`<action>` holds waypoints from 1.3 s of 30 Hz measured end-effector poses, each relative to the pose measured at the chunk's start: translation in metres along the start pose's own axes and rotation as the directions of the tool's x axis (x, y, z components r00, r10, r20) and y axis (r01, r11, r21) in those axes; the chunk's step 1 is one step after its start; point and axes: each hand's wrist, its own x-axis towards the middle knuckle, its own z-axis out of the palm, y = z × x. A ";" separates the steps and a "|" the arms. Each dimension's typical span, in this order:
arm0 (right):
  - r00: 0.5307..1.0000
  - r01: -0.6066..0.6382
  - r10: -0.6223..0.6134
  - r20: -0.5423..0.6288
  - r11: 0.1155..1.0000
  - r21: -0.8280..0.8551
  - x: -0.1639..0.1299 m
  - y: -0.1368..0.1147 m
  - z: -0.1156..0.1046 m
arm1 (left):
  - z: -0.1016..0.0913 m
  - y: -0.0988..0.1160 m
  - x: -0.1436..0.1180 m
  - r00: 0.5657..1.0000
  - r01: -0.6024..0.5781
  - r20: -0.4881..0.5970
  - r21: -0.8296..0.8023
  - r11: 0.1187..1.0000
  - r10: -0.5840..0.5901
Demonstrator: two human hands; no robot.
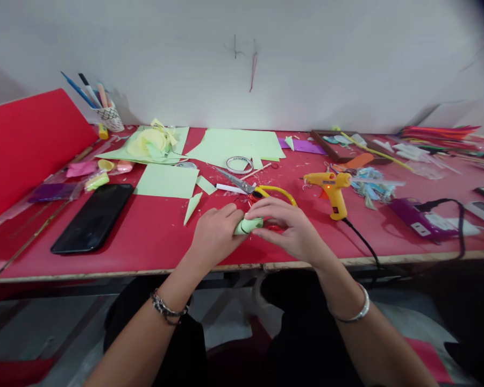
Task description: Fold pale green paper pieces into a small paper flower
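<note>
Two hands: both met at the near edge of the red counter, closed around one small piece.
Head view, left hand: fingers curled shut on the 9 o'clock end of the green paper roll.
Head view, right hand: fingers folded over the roll from 3 o'clock, pinching it; a bangle sat on that wrist.
Paper roll: held between the two hands, just above the counter, its coiled end showing toward the camera.
Step in hand: by my reading, the paper was being rolled or pressed into shape.
Next move: likely called for a steady pinch so the coil did not spring open.
Scissors: at 12 o'clock of the hands, near.
Glue gun: at 2 o'clock, standing, its light on.
Phone: at 9 o'clock, well apart.
Green sheets: at 12 o'clock, farther back.
</note>
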 end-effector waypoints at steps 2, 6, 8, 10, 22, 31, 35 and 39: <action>0.999 0.028 -0.029 -0.028 0.999 -0.036 0.000 0.001 0.001 | 0.000 0.001 0.000 1.000 0.012 0.009 0.011 1.000 -0.012; 0.996 0.056 -0.061 -0.062 0.996 -0.075 0.001 0.003 0.004 | 0.000 0.001 0.000 1.000 0.013 0.022 0.022 1.000 -0.014; 0.996 0.037 -0.043 -0.077 0.996 -0.084 0.001 0.003 0.006 | 0.000 0.001 0.000 0.999 0.014 0.036 0.008 1.000 -0.014; 0.996 0.001 -0.008 -0.089 0.996 -0.084 0.001 0.003 0.008 | -0.001 0.002 0.001 0.998 0.028 0.051 -0.007 1.000 -0.027; 1.000 -0.019 0.019 0.005 0.999 -0.032 0.000 -0.003 0.003 | -0.001 0.000 0.000 0.993 0.068 0.091 0.020 0.997 -0.070; 0.997 0.038 -0.032 0.067 0.994 -0.103 0.000 0.002 0.000 | -0.003 0.003 0.002 0.978 0.063 0.196 0.027 0.998 -0.067; 0.995 0.061 -0.048 0.085 0.986 -0.155 0.000 0.002 0.000 | -0.004 0.002 0.002 0.972 0.056 0.225 0.030 0.998 -0.061; 0.997 0.073 -0.065 0.052 0.983 -0.170 0.000 0.003 0.003 | -0.005 0.002 0.002 0.971 0.073 0.227 0.034 0.997 -0.079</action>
